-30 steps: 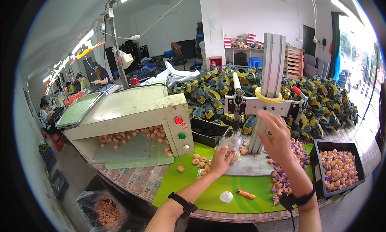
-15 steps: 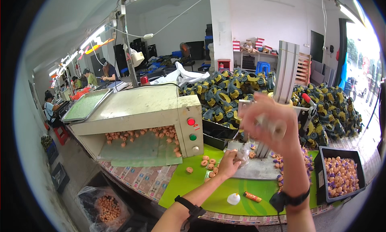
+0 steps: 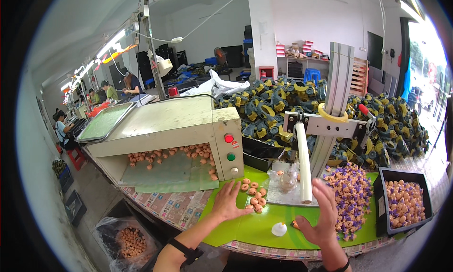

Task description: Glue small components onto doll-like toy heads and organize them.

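My left hand (image 3: pixel 228 204) is open over the green mat, fingers spread, beside a small group of round peach-coloured parts (image 3: pixel 258 201). To the right, my right hand (image 3: pixel 322 216) is open too, thumb apart from the fingers, holding nothing. It is close to the lower end of a white tube lever (image 3: pixel 303 166), which hangs from a hand press (image 3: pixel 325 125) on a metal column. Under the press, a clear fixture (image 3: pixel 288 180) stands on a metal base plate (image 3: pixel 302 195). A heap of peach and purple small parts (image 3: pixel 350 199) lies beyond my right hand.
A cream machine (image 3: pixel 160 125) with buttons stands left, round parts inside its opening. At right is a black bin (image 3: pixel 381 210) of parts. A white bottle (image 3: pixel 279 229) sits on the mat. Yellow-and-dark toy pieces (image 3: pixel 283 102) are heaped behind. A lined bin (image 3: pixel 106 234) stands lower left.
My right hand has come down from its raised place in front of the press, and the white lever now shows hanging down. My left hand has left the clear fixture and moved left.
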`<state>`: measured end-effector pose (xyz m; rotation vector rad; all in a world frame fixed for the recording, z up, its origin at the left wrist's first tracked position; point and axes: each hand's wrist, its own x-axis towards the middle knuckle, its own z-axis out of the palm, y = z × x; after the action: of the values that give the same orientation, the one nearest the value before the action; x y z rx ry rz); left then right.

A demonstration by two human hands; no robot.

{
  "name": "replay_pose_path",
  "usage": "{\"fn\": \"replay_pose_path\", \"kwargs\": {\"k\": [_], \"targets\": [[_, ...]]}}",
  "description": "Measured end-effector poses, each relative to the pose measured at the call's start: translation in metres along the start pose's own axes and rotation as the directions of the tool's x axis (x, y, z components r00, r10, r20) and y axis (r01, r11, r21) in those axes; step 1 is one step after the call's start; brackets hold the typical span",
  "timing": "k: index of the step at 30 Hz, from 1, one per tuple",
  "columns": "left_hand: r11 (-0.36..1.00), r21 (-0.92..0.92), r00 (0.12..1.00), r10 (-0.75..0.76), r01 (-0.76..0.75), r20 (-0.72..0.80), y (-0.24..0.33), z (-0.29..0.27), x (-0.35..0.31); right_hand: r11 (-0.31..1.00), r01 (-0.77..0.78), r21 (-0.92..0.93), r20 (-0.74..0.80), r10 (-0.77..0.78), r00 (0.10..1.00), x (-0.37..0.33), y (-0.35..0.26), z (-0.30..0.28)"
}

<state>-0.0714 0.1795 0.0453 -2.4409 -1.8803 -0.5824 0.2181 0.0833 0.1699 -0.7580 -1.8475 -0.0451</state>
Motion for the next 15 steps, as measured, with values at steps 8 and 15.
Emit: {"fn": "replay_pose_path", "kwargs": {"k": [8, 15], "targets": [[0.963, -0.110, 0.938, 0.266, -0.247, 0.222, 0.008, 0.000, 0.049, 0.908, -0.418, 0.032, 0.165, 0.408, 0.898, -0.081, -0.031, 0.001], [0.939, -0.157, 0.922, 0.333, -0.305, 0.197, 0.012, -0.007, 0.035, 0.883, -0.457, 0.102, 0.143, 0.442, 0.886, -0.103, -0.024, -0.012]]}}
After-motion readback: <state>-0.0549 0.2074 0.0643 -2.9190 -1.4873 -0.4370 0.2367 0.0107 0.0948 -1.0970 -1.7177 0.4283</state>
